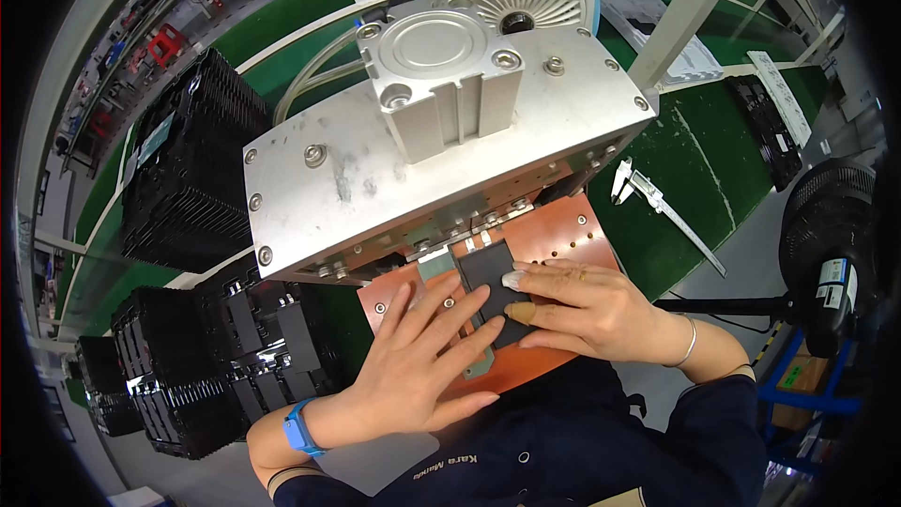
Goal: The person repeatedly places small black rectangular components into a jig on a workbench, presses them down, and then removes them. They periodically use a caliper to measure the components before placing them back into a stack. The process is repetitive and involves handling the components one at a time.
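Both hands press a flat black part (490, 286) onto the orange fixture plate (554, 235), frame centre.
Left hand (422, 357) and right hand (582, 305) lie flat, fingers extended, grasping nothing; the part looks light, rigid, best edge-held.

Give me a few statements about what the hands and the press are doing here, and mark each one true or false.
1. Both hands rest on the black flat part. True: left hand and right hand both press on it.
2. The black part lies on an orange plate. True.
3. The caliper is held in the right hand. False: it lies on the green table, apart from both hands.
4. The left wrist wears a red band. False: the band is blue.
5. Stacks of black trays stand at the person's left. True.
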`<state>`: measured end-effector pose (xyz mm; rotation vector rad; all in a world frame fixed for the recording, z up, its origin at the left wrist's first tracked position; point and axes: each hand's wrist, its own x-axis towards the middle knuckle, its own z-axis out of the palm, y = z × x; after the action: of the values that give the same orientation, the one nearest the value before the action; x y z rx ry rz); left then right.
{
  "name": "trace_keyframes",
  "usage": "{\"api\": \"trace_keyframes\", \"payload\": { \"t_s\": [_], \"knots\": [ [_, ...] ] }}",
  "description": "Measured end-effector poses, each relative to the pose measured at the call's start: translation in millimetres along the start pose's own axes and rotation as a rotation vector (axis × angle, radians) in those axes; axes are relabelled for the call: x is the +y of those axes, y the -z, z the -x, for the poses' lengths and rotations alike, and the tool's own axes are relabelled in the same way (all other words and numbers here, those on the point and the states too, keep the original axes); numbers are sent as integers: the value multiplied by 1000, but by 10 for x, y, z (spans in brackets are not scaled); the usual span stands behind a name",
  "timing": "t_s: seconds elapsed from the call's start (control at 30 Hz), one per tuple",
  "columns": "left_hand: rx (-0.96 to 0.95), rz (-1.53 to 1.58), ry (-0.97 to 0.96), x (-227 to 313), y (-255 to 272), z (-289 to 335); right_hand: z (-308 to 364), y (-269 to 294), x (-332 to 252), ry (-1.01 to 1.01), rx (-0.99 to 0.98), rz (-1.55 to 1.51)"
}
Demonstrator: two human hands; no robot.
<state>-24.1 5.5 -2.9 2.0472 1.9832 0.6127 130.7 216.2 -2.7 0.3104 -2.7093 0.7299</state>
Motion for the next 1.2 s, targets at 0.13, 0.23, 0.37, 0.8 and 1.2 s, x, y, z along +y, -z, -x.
{"api": "trace_keyframes", "payload": {
  "t_s": [0.13,0.23,0.37,0.8,1.2],
  "knots": [
    [3,-1,13,-43,-6,-33,-106,-23,88,29,22,17],
    [-8,14,23,-46,-18,-37,-129,-8,93,29,14,14],
    [2,23,20,-45,-27,-34,-133,-3,91,31,2,-1],
    [50,35,-13,-78,-40,-42,-180,142,-230,-272,-198,-683],
    [425,487,230,-51,58,50,-242,80,-7,-695,78,-1089]
  ]
}}
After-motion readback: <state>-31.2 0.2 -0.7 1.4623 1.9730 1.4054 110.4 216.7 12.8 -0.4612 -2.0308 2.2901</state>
